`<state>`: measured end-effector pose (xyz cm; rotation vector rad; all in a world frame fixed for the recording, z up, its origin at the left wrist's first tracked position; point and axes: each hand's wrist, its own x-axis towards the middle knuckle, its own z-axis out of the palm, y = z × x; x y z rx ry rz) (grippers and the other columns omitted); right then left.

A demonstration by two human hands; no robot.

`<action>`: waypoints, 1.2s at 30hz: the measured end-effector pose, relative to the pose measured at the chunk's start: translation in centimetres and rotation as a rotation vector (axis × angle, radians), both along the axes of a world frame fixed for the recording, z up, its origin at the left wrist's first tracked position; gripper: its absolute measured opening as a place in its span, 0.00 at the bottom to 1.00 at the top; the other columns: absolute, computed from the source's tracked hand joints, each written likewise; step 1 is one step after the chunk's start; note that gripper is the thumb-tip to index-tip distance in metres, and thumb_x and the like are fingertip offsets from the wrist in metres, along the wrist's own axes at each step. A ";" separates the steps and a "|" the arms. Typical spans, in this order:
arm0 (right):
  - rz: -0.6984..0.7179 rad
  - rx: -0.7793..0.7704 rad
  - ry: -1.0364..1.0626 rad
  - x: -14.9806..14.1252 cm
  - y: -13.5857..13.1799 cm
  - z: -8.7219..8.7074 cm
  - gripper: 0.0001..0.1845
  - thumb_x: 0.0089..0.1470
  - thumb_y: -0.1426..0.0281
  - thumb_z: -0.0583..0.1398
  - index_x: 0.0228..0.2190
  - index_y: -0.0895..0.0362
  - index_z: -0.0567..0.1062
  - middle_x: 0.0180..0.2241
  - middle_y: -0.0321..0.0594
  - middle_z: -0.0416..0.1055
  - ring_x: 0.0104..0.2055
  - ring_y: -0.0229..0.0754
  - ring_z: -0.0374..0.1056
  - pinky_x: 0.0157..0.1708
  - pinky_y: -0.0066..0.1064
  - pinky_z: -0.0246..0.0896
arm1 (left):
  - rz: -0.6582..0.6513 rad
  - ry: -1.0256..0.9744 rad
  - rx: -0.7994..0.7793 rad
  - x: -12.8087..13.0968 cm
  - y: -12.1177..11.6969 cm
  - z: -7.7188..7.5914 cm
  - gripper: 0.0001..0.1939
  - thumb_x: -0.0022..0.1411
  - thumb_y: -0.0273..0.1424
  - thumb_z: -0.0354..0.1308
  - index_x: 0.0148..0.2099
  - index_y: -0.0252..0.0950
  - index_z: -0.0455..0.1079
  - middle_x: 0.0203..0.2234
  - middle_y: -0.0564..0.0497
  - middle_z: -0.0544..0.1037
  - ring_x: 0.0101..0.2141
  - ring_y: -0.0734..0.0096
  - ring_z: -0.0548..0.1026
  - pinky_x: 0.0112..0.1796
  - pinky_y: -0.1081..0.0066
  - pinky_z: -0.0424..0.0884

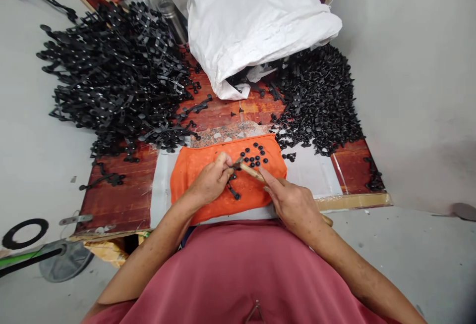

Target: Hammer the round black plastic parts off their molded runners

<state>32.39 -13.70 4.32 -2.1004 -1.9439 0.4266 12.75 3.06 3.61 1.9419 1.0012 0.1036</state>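
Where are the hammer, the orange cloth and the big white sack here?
Hammer [253, 172]: head view, on the wooden handle.
Orange cloth [253, 198]: head view, on a bare patch.
White sack [256, 17]: head view, on its wrinkled side.

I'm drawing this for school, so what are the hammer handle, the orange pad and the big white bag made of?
The hammer handle looks like wood, pale tan and mostly dull. The orange pad seems covered in matte fabric, since its edges curve softly, though thin rubber is possible. The white bag is probably plastic: it has crisp creases and a faint sheen.
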 end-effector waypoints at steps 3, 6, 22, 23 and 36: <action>-0.012 0.031 0.007 0.0 0.0 -0.4 0.30 0.71 0.69 0.50 0.71 0.49 0.56 0.38 0.42 0.80 0.34 0.45 0.76 0.33 0.32 0.70 | -0.006 -0.009 0.017 -0.1 0.2 -0.2 0.02 0.66 0.29 0.48 0.39 0.41 0.57 0.25 0.57 0.66 0.27 0.69 0.67 0.32 0.69 0.61; -0.038 0.068 -0.014 -0.1 -0.3 -0.4 0.29 0.71 0.68 0.49 0.71 0.50 0.58 0.37 0.43 0.80 0.31 0.44 0.76 0.33 0.32 0.71 | -0.017 -0.006 0.018 -0.3 0.4 -0.4 0.02 0.66 0.29 0.48 0.38 0.41 0.57 0.26 0.56 0.67 0.27 0.69 0.66 0.32 0.68 0.61; -0.495 0.123 0.429 5.4 -3.9 -5.0 0.31 0.67 0.54 0.53 0.66 0.49 0.67 0.63 0.37 0.71 0.63 0.49 0.68 0.62 0.36 0.64 | 0.404 0.555 0.758 -7.8 10.5 12.4 0.19 0.72 0.37 0.46 0.60 0.35 0.64 0.39 0.44 0.79 0.42 0.55 0.77 0.47 0.57 0.71; -0.530 0.118 0.447 5.6 -4.2 -5.6 0.32 0.66 0.52 0.53 0.66 0.51 0.68 0.63 0.38 0.71 0.64 0.50 0.68 0.63 0.37 0.63 | 0.460 0.599 0.883 -8.9 12.0 14.0 0.21 0.72 0.37 0.47 0.61 0.33 0.64 0.45 0.39 0.78 0.48 0.49 0.75 0.51 0.51 0.69; -0.579 0.032 0.600 6.8 -4.4 -8.6 0.37 0.61 0.48 0.55 0.65 0.53 0.70 0.64 0.41 0.68 0.67 0.53 0.63 0.66 0.42 0.56 | 0.045 0.732 0.867 -3.8 13.5 1.9 0.17 0.67 0.38 0.57 0.53 0.35 0.73 0.45 0.39 0.80 0.47 0.49 0.75 0.44 0.58 0.66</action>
